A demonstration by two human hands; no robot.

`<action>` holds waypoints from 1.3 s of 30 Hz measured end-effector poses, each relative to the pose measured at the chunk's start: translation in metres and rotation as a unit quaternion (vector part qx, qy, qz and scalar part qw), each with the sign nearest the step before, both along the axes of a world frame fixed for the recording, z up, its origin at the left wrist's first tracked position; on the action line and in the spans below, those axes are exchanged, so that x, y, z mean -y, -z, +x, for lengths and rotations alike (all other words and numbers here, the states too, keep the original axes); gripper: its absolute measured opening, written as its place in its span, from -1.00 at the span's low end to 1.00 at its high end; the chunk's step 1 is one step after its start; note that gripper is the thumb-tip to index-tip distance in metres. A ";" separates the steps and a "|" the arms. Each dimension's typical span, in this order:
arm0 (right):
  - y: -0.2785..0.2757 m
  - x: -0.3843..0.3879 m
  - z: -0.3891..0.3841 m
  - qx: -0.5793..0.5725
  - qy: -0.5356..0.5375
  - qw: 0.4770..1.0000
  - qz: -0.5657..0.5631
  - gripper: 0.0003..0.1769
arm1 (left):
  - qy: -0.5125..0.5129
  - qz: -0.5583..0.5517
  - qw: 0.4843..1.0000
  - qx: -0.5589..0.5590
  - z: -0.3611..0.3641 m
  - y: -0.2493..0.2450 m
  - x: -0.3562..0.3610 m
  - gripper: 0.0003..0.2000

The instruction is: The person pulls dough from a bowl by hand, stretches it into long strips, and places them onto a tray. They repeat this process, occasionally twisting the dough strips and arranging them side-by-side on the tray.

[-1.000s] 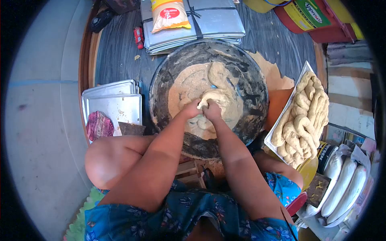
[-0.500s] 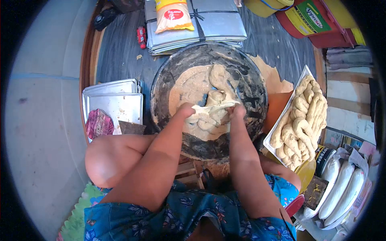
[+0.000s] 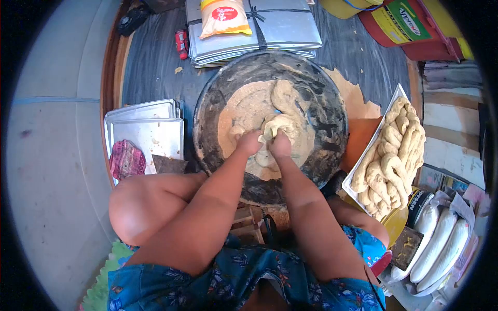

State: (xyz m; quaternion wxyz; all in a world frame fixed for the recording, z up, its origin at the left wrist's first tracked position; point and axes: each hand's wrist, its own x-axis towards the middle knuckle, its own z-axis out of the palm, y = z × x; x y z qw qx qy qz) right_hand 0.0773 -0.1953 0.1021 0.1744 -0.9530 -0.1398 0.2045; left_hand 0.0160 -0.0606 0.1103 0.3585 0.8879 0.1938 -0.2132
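Observation:
Both hands are over a wide, dark round basin [image 3: 207, 124] with a layer of tan crumbs [image 3: 241, 103] inside. My left hand [image 3: 250, 142] is closed on pale dough near the middle of the basin. Close beside it on the right, my right hand [image 3: 280, 144] grips the same dough [image 3: 280, 124], which is bunched between and above the hands. A thick coil of dough [image 3: 282, 96] lies behind them in the crumbs. The fingertips of both hands are partly hidden by the dough.
To the right, a tray [image 3: 354, 182] holds twisted dough [image 3: 391, 155]. Metal trays [image 3: 148, 132] with a pink cloth [image 3: 127, 159] lie left. Behind the basin are stacked sheets [image 3: 285, 26], a flour bag [image 3: 224, 18] and a red bottle [image 3: 181, 44]. Tubs [image 3: 399, 26] stand at back right.
My hands have come together from wide apart. The dough that was stretched between them is now bunched up at the basin's middle.

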 end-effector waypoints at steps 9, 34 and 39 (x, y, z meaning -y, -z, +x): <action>0.005 0.053 0.045 -0.111 0.513 0.760 0.383 -0.83 | 0.021 0.078 0.995 -0.052 -0.009 0.003 0.003 -0.62; -0.052 0.055 0.054 0.011 0.520 0.710 0.475 -0.83 | 0.146 0.070 0.984 0.070 -0.032 -0.003 0.031 -0.68; -0.128 0.043 0.037 -0.052 0.476 0.707 0.521 -0.83 | 0.122 0.082 0.987 0.069 -0.014 -0.026 0.041 -0.67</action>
